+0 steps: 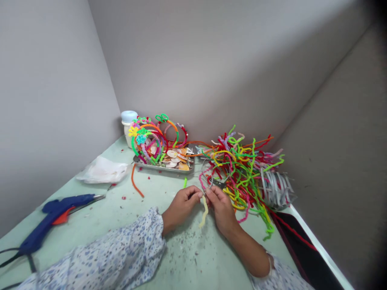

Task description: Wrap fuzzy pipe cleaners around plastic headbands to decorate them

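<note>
Close together over the table, my left hand (186,203) and my right hand (223,207) meet with fingertips pinched. A short pale yellow pipe cleaner (204,215) hangs down from between them, its top at my left fingertips. My right fingers pinch the end of a thin grey headband (211,181), which curves away behind the hands. A pink pipe cleaner (201,177) lies along this hoop; whether it is wound on it I cannot tell. The exact contact point is partly hidden by the fingers.
A heap of coloured pipe cleaners (248,173) lies at right, beside a bundle of grey headbands (276,189). Behind, a metal tray (163,167) holds shells and decorated headbands (151,139). A blue glue gun (57,213), white plastic bag (104,171) and lidded jar (129,121) are at left.
</note>
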A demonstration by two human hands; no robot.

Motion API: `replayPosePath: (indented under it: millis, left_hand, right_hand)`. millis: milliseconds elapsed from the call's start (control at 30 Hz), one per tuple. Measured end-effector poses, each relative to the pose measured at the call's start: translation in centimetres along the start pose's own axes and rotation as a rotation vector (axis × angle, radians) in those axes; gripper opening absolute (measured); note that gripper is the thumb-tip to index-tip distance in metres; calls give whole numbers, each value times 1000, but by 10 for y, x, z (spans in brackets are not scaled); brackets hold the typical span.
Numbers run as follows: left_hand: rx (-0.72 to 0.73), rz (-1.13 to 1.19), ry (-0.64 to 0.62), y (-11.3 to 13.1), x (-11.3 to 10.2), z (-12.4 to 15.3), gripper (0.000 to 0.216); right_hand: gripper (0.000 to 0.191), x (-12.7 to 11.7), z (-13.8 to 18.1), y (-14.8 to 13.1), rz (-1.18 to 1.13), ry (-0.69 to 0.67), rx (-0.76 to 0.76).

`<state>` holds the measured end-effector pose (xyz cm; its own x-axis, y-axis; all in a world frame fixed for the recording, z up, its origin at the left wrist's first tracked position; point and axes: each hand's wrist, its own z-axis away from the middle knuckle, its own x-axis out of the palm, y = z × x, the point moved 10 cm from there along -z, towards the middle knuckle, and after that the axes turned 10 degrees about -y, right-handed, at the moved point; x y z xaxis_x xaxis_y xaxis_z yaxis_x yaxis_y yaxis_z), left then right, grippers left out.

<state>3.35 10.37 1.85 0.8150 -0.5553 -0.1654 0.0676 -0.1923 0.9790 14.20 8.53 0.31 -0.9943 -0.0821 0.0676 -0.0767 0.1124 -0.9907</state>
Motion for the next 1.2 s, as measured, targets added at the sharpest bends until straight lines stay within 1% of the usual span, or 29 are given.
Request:
replayPosePath:
  millis: [333,567,667,767,833,1067,1200]
  left_hand:
    - [-5,-39,-9,2,2,-1,23]
    - [15,-75,30,6,-1,1,25]
    - [39,-72,59,9,-2,2,25]
    - [63,-54,55,10,-1,2,25]
    - [66,-50,48,9,-1,2,25]
    - [42,-66,61,6,-3,2,22]
    - [27,-21,54,6,-2,3,21]
  right_hand:
    - [29,-2,0,0,-9,8,29]
    - [31,-2,1,2,2,21,19]
    - [29,2,1,0,-3,-22,13]
    - [21,10,1,-2,-39,-100,1]
    - [17,12,1,-3,-49,-127,2]
    - [14,9,0,2,-41,-87,8]
    - [15,8,-1,2,-25,-77,6]
